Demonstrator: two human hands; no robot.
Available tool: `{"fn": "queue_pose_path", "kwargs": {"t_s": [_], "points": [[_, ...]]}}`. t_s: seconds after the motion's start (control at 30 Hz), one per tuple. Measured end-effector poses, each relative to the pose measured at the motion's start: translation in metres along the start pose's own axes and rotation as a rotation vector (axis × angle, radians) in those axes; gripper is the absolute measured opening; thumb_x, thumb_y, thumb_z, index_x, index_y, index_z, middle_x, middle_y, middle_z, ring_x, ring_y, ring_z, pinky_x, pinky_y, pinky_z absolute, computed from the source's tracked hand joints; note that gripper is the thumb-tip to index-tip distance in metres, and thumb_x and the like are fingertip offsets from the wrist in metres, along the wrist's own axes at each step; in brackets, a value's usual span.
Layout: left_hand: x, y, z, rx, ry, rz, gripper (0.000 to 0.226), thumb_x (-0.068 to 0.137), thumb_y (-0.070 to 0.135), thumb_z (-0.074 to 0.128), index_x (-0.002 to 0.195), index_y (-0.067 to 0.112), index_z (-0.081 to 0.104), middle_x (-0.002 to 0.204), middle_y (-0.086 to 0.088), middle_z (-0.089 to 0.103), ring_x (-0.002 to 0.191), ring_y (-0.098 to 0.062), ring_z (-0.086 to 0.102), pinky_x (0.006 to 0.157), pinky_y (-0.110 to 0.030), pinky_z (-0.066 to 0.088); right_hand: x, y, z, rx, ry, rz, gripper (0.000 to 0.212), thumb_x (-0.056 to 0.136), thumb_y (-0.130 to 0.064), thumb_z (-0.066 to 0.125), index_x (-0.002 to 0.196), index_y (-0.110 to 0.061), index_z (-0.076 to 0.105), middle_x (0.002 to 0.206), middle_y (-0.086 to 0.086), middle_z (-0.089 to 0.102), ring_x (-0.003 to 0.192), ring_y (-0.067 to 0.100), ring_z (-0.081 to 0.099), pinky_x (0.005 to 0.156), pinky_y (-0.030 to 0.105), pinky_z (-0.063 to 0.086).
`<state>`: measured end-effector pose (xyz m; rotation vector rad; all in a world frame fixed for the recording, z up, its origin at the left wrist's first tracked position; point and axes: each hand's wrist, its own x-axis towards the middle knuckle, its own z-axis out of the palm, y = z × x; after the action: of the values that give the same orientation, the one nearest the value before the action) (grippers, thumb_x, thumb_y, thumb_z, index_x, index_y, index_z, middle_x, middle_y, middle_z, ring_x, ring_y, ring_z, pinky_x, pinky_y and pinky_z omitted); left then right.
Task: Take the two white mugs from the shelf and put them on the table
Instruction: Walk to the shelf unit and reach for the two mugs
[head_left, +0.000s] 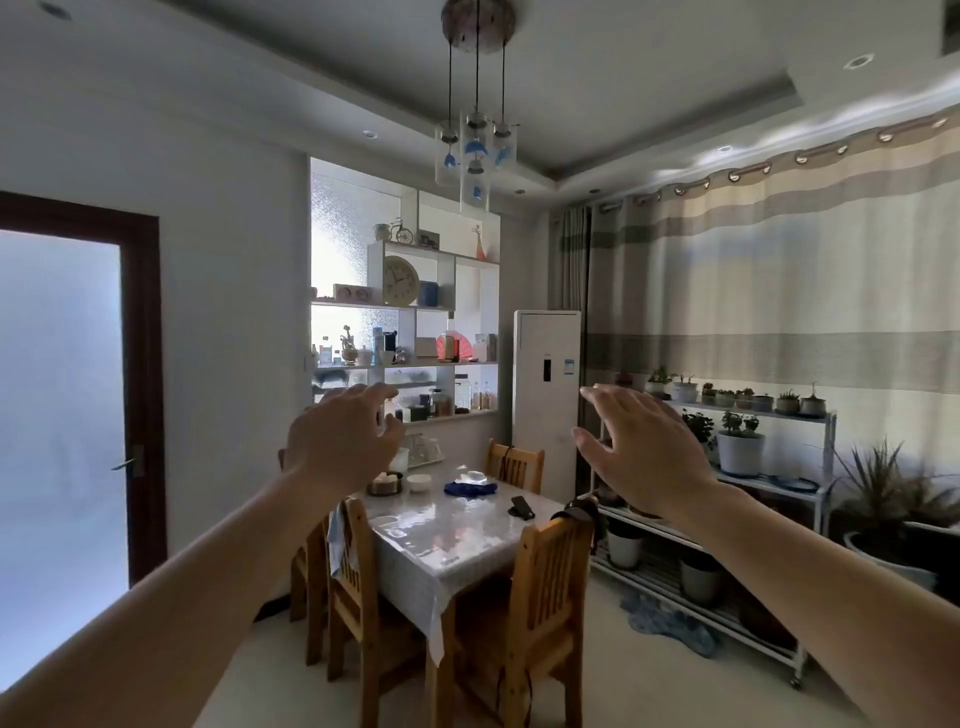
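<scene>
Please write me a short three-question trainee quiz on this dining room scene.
1. True or false: the left hand holds a mug.
2. Which stands right of the shelf unit: A) white floor air conditioner, B) fridge, C) door?
3. Fill in: the dark phone lies on the ____.

Key: 1 false, both it and the right hand are open and empty. 2 A. 3 table.

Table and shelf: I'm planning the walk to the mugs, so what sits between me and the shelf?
In the head view, the table with its wooden chairs stands before the shelf; both hands are empty.
</scene>
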<state>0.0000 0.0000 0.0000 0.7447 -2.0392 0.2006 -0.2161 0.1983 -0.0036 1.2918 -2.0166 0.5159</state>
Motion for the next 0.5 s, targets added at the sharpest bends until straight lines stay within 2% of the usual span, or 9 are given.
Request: {"fn": "queue_pose_path", "kwargs": {"t_s": [0.23,0.5], "points": [[0.033,-0.001,0.059,0.014,-0.011,0.035,0.039,0.084,0.033,0.050,0.121,0.022,0.053,0.120,-0.003,0.063,0.105,-0.025,0.058,0.082,-0.043,0.049,0.031,0.035,0.038,-0.024,0.048,-0.023,0.056,0.093,-0.046,0.045,0.139,-0.017,0.037,0.142,0.004,0.048,0.131,0.021,0.040,0.111,0.038,0.025],[0.105,-0.012,0.148,0.024,0.036,0.085,0.038,0.084,0.033,0.050,0.120,0.022,0.054,0.120,-0.001,0.064,0.103,-0.023,0.060,0.081,-0.040,0.049,0.103,0.084,0.108,-0.048,0.051,0.007,0.058,0.092,-0.046,0.046,0.140,-0.015,0.035,0.141,0.004,0.049,0.131,0.022,0.041,0.113,0.042,0.024]]}}
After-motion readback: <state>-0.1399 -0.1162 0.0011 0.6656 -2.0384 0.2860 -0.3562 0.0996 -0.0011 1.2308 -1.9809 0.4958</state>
